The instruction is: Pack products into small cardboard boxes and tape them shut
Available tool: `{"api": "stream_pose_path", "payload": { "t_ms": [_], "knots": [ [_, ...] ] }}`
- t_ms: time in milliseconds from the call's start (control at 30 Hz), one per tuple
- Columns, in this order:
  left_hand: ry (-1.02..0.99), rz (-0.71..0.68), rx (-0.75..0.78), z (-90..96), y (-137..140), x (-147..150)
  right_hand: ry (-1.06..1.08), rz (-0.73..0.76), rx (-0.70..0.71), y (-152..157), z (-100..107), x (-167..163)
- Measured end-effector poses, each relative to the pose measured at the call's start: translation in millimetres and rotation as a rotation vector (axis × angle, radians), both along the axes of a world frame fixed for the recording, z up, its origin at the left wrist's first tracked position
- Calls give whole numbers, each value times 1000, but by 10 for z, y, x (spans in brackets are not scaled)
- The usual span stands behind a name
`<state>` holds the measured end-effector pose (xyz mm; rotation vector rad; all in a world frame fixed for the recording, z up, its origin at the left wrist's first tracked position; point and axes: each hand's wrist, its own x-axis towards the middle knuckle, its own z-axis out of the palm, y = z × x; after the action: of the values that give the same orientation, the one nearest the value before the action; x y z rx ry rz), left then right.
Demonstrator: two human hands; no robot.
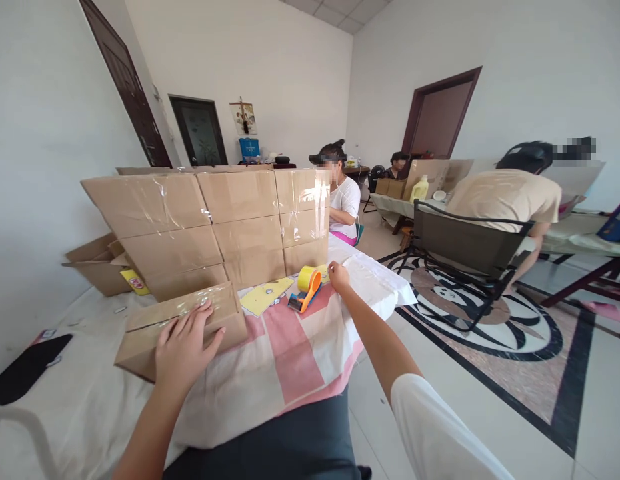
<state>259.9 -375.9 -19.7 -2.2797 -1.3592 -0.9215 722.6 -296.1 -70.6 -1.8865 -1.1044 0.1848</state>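
Note:
My left hand (pixel 185 340) lies flat on top of a closed cardboard box (pixel 140 343), its fingers stretched out and the thumb apart. To the right, my right hand (pixel 339 277) has its fingers curled together near the table's far edge; whatever they hold, if anything, is too small to make out. Just left of it sits an orange and blue tape dispenser (pixel 304 300) with a yellow-cored roll of clear tape (pixel 309 279). Between the box and the dispenser is a flat yellow printed patch (pixel 265 295).
A taped stack of cardboard boxes (pixel 245 230) stands behind the box, with an open carton (pixel 97 270) at left. A patterned cloth (pixel 295 360) covers the table. A person in white (pixel 346 200) sits beyond; another bends by a black chair (pixel 470 247). A black flat item (pixel 27 367) lies left.

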Motion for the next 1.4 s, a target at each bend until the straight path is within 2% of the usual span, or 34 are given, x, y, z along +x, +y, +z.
{"api": "stream_pose_path", "payload": {
  "t_ms": [200, 533, 933, 1100, 1400],
  "knots": [
    [-7, -19, 29, -24, 9, -4, -150, 16, -186, 17, -87, -11],
    [-26, -46, 82, -55, -40, -18, -358, 173, -367, -2, 9, -3],
    [-32, -73, 129, -97, -31, -36, -352, 241, -561, 192, 7, 141],
    [-48, -83, 138, -95, -43, -34, -302, 274, -581, 244, 33, 202],
    [-82, -97, 123, -91, -57, -39, -285, 237, -438, 181, 32, 124]
  ]
}}
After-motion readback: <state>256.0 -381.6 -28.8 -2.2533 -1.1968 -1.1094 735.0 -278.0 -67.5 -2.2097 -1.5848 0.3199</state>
